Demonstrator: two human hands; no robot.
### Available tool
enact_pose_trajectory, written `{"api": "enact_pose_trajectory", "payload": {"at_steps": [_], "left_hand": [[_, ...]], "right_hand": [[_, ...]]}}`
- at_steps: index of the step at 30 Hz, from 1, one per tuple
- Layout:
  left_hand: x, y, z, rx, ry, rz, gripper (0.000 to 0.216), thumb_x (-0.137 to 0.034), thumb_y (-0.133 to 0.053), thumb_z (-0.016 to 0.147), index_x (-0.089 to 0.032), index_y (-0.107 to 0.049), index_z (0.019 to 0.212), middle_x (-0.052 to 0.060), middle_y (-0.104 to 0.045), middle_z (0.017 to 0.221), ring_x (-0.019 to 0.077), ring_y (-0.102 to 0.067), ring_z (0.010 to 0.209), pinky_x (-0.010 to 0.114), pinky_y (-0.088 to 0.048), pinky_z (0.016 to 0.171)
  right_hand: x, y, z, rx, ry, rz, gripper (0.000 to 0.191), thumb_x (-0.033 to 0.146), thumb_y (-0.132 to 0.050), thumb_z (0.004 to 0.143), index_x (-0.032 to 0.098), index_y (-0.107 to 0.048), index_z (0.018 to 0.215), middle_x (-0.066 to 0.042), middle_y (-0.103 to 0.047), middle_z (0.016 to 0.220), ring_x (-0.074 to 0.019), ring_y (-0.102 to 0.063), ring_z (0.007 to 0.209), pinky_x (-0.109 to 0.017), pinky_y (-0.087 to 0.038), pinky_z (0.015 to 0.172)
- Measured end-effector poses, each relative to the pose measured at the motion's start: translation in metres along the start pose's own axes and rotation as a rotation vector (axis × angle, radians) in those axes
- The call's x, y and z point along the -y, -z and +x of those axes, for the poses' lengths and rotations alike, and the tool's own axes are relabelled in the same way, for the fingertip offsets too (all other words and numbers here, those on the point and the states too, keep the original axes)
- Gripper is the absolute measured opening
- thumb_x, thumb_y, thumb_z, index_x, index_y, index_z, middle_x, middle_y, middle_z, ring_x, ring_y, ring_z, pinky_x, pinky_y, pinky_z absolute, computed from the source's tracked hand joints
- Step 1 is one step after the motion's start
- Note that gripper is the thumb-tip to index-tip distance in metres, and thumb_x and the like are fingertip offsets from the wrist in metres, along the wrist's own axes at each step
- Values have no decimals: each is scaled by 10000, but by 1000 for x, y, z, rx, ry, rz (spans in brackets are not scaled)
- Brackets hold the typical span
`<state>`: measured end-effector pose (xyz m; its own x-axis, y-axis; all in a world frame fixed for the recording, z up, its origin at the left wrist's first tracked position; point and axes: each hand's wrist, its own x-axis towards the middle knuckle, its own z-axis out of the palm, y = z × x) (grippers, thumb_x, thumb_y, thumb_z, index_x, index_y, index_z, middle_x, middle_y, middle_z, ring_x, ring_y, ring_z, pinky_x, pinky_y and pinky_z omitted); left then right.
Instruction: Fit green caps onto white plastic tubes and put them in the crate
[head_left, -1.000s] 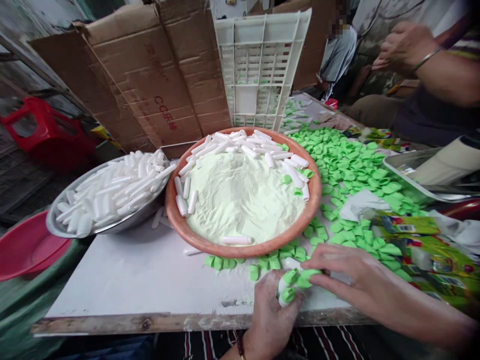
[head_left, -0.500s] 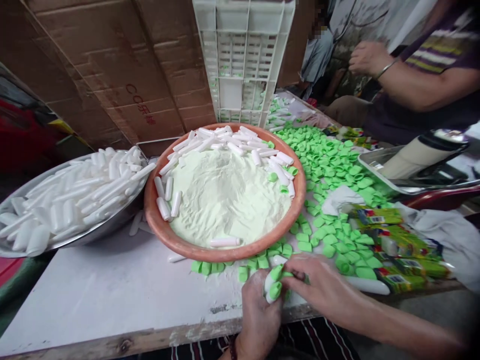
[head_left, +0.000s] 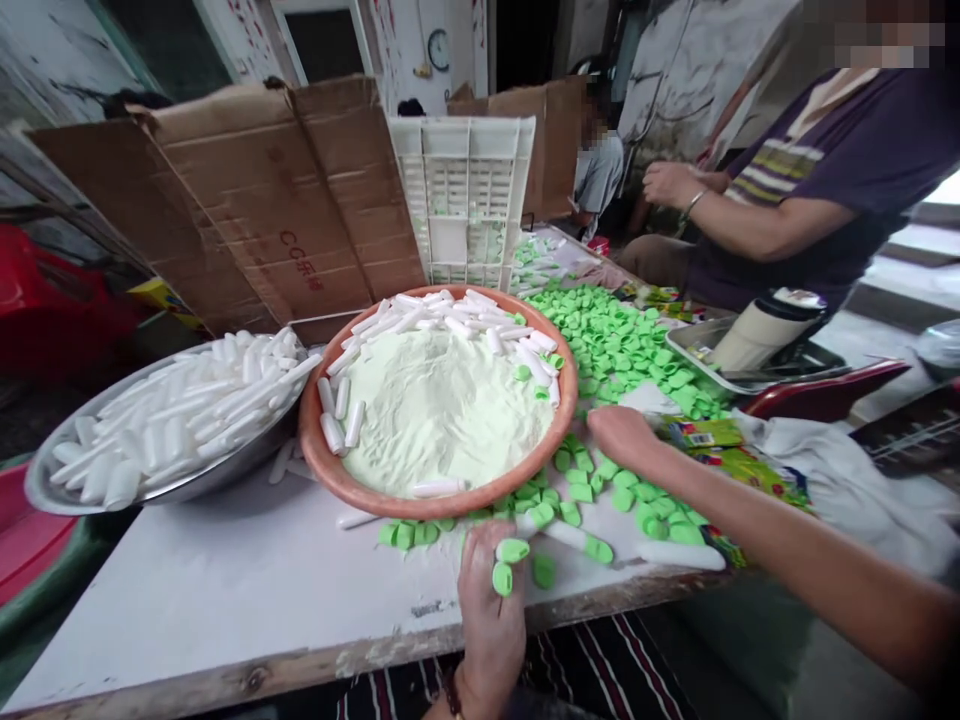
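Note:
My left hand (head_left: pixel 487 610) rests at the table's near edge, fingers closed round white tubes with green caps (head_left: pixel 507 562) on their ends. My right hand (head_left: pixel 622 435) reaches out to the right of the orange bowl (head_left: pixel 322 465), its fingers curled down over the scattered green caps (head_left: pixel 622 345); whether it holds one is hidden. The bowl holds pale green powder (head_left: pixel 442 400) with white tubes (head_left: pixel 450 310) along its rim. A capped white tube (head_left: pixel 574 538) lies on the white table (head_left: pixel 247 580) between my hands.
A steel bowl (head_left: pixel 45 490) heaped with white tubes stands at the left. Cardboard (head_left: pixel 277 200) and a white crate (head_left: pixel 461 195) stand behind. A metal tray (head_left: pixel 686 345), printed packets (head_left: pixel 712 440) and cloth lie to the right. Another person (head_left: pixel 810 190) sits at the far right.
My right hand left my left hand and moved forward and right to the green caps beside the orange bowl. My view rose and pulled back.

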<state>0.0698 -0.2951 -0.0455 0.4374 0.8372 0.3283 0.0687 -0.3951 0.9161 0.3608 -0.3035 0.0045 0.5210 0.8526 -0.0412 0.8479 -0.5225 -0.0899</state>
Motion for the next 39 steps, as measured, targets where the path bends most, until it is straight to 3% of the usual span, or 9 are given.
{"api": "enact_pose_trajectory", "payload": {"at_steps": [3, 7, 10, 14, 23, 28, 33, 37, 39], "left_hand": [[-12, 1, -7, 45, -6, -38, 159, -215, -503, 934, -199, -648, 997, 48, -667, 928, 195, -618, 878, 300, -487, 799], [-30, -10, -9, 384, 7, -159, 122, -229, -550, 910, -175, -646, 961, 54, -682, 919, 189, -622, 850, 291, -492, 789], [-33, -22, -4, 513, 114, -166, 118, -233, -592, 893, -160, -651, 965, 52, -697, 925, 189, -619, 842, 295, -491, 799], [-26, -26, 5, 630, 80, -123, 131, -221, -594, 893, -164, -659, 992, 49, -701, 953, 195, -622, 873, 308, -477, 835], [-13, -27, 1, 535, 2, -70, 103, -180, -503, 896, -167, -595, 940, 72, -671, 888, 196, -603, 812, 299, -472, 764], [-3, -35, -6, 565, -178, 91, 68, -170, -452, 824, -194, -515, 828, 77, -629, 758, 208, -561, 672, 308, -416, 614], [2, -37, -10, 495, -138, 159, 96, -150, -420, 855, -193, -503, 835, 78, -606, 718, 211, -549, 632, 310, -402, 573], [-2, -31, -5, 489, -141, 36, 218, -129, -466, 887, -172, -555, 1081, 100, -639, 954, 229, -581, 871, 344, -473, 768], [-5, -27, -2, 445, -123, -27, 334, -116, -468, 910, -192, -514, 1232, 108, -596, 1139, 230, -541, 1059, 378, -447, 926]], "right_hand": [[9, 7, -1, -40, 32, 19, 201, 80, -505, 794, 92, -700, 742, -209, -703, 812, -296, -673, 872, -353, -459, 763], [19, 18, -60, -73, 102, 251, 314, 331, -411, 942, 169, -650, 1065, -98, -710, 977, -210, -664, 889, -294, -505, 766], [27, 19, -122, 17, 75, 796, 314, 479, -509, 899, 206, -635, 988, -31, -693, 845, -179, -657, 766, -252, -523, 674], [37, 14, -164, -3, 19, 944, 251, 466, -571, 870, 229, -643, 907, -9, -678, 848, -166, -647, 784, -237, -517, 718], [42, 6, -153, -15, 57, 729, 246, 478, -593, 829, 256, -684, 773, -15, -709, 782, -199, -663, 738, -271, -536, 673], [45, 4, -160, 124, 71, 632, 208, 428, -573, 840, 278, -686, 749, 6, -704, 755, -181, -651, 701, -268, -522, 657], [58, 15, -146, 246, 73, 615, 182, 326, -548, 845, 242, -653, 723, 22, -663, 674, -158, -606, 637, -255, -469, 616], [39, 10, -142, 335, 60, 676, 262, 401, -509, 885, 229, -684, 797, 11, -686, 714, -168, -632, 678, -253, -477, 620], [17, 6, -135, 204, 25, 567, 317, 474, -520, 876, 215, -703, 863, -18, -702, 769, -199, -645, 725, -294, -493, 672]]}}
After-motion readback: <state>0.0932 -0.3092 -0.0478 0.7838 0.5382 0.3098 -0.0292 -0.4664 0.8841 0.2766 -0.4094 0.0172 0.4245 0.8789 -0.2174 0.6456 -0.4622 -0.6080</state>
